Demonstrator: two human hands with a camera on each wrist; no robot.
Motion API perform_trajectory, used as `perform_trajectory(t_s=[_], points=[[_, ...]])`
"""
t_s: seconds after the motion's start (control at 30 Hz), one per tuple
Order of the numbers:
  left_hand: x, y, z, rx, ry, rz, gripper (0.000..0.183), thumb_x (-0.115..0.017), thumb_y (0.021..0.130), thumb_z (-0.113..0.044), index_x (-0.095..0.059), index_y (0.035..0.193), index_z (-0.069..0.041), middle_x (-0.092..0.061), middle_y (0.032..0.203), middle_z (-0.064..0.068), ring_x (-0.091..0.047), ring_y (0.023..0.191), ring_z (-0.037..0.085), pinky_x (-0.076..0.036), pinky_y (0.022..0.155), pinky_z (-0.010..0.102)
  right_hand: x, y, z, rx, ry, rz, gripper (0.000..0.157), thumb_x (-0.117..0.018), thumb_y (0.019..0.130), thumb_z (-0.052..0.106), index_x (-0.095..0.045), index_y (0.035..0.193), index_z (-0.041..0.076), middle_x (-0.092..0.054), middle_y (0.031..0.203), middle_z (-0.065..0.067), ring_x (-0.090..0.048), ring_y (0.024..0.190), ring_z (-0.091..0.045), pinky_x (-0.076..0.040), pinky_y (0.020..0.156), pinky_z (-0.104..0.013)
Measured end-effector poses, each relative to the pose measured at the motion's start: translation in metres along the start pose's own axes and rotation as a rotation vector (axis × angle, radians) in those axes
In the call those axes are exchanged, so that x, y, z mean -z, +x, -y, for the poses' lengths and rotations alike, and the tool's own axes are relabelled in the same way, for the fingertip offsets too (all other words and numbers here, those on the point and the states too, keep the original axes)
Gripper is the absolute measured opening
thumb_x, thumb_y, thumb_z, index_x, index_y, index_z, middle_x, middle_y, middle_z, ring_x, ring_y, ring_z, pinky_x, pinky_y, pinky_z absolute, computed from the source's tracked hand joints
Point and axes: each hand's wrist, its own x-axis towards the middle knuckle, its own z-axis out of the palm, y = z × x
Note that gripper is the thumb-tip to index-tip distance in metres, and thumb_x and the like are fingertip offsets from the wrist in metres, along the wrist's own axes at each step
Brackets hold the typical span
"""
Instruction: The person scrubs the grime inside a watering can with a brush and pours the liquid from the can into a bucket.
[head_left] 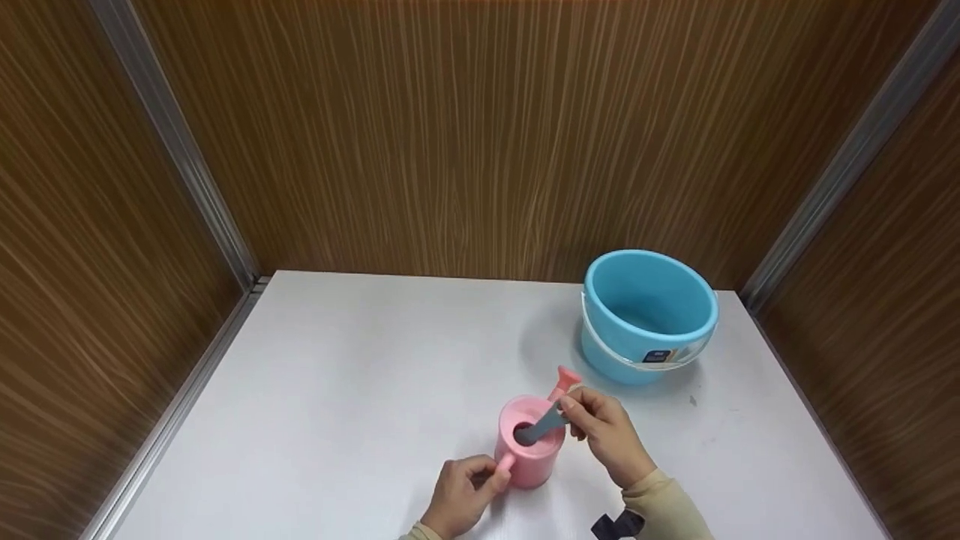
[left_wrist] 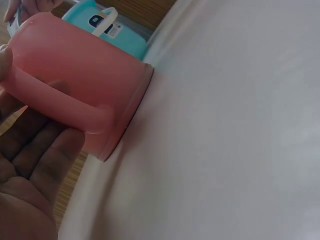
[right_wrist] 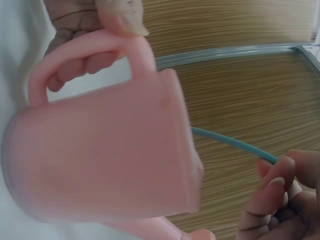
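A pink toy watering can [head_left: 531,466] stands upright on the white table, its spout [head_left: 564,381] pointing away to the right. My left hand [head_left: 459,491] holds its handle [left_wrist: 60,102], thumb on top and fingers through the loop. Above the can, my right hand [head_left: 606,431] pinches the wide end of a thin, flat grey-blue tool [head_left: 546,424]. The tool's narrower end reaches down into the round opening on top of the can, where its tip is hidden. Edge-on in the right wrist view, the tool looks slim and slightly curved; I cannot tell its kind.
A light blue bucket [head_left: 619,367] with a white handle and a label stands behind and right of the can. Wood-grain panels [head_left: 420,142] close in the white table [head_left: 337,390] at the back and both sides. A black strap [head_left: 619,525] lies at the right wrist.
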Motion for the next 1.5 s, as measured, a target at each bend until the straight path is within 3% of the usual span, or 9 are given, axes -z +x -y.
perform_trajectory(t_s=[0.07, 0.33, 0.6, 0.87, 1.13, 1.5], points=[[-0.001, 0.000, -0.001, -0.007, -0.025, 0.000, 0.017, -0.063, 0.087, -0.026, -0.068, 0.074, -0.016, -0.063, 0.066, -0.011, -0.055, 0.058, 0.002, -0.048, 0.054, 0.023, 0.003, -0.002, 0.003, -0.009, 0.032, -0.006, 0.027, -0.057, 0.091, 0.022, -0.055, 0.084, -0.004, -0.048, 0.071, -0.011, -0.044, 0.059, -0.017, -0.038, 0.053, -0.024], [-0.001, 0.002, -0.031, 0.012, -0.133, 0.035, 0.010, -0.067, 0.083, -0.014, -0.069, 0.075, -0.008, -0.064, 0.066, 0.000, -0.051, 0.059, 0.003, -0.044, 0.052, 0.019, 0.014, -0.005, 0.008, -0.072, 0.124, -0.063, 0.030, -0.058, 0.090, 0.020, -0.053, 0.089, -0.010, -0.048, 0.075, -0.014, -0.044, 0.062, -0.019, -0.040, 0.057, -0.026], [-0.008, 0.006, -0.028, 0.049, -0.200, 0.069, 0.012, -0.068, 0.081, -0.011, -0.069, 0.085, 0.001, -0.066, 0.074, 0.000, -0.056, 0.066, 0.005, -0.048, 0.059, 0.022, 0.012, -0.004, 0.000, -0.079, 0.071, -0.040, 0.030, -0.057, 0.091, 0.021, -0.055, 0.091, -0.009, -0.048, 0.076, -0.018, -0.045, 0.064, -0.020, -0.041, 0.058, -0.027], [-0.021, 0.010, -0.026, 0.083, -0.235, 0.063, 0.012, -0.067, 0.082, -0.011, -0.068, 0.087, -0.001, -0.065, 0.076, -0.003, -0.057, 0.070, 0.009, -0.049, 0.064, 0.025, 0.008, 0.000, -0.002, -0.129, -0.037, 0.013, 0.024, -0.057, 0.091, 0.016, -0.060, 0.096, -0.006, -0.055, 0.081, -0.021, -0.049, 0.067, -0.021, -0.043, 0.059, -0.027], [-0.025, 0.011, -0.022, 0.126, -0.266, 0.082, 0.015, -0.068, 0.082, -0.013, -0.068, 0.085, 0.001, -0.064, 0.075, -0.004, -0.056, 0.069, 0.007, -0.047, 0.064, 0.023, 0.001, 0.005, -0.011, -0.073, -0.194, 0.064, 0.024, -0.060, 0.089, 0.022, -0.065, 0.093, -0.001, -0.062, 0.081, -0.015, -0.052, 0.070, -0.021, -0.046, 0.061, -0.027], [-0.017, 0.007, -0.019, 0.111, -0.257, 0.072, 0.014, -0.068, 0.082, -0.012, -0.068, 0.085, 0.002, -0.065, 0.076, -0.004, -0.056, 0.071, 0.007, -0.047, 0.065, 0.023, -0.009, 0.009, -0.019, -0.089, -0.124, 0.043, 0.029, -0.059, 0.089, 0.026, -0.062, 0.093, -0.003, -0.056, 0.077, -0.011, -0.046, 0.066, -0.018, -0.040, 0.056, -0.024]])
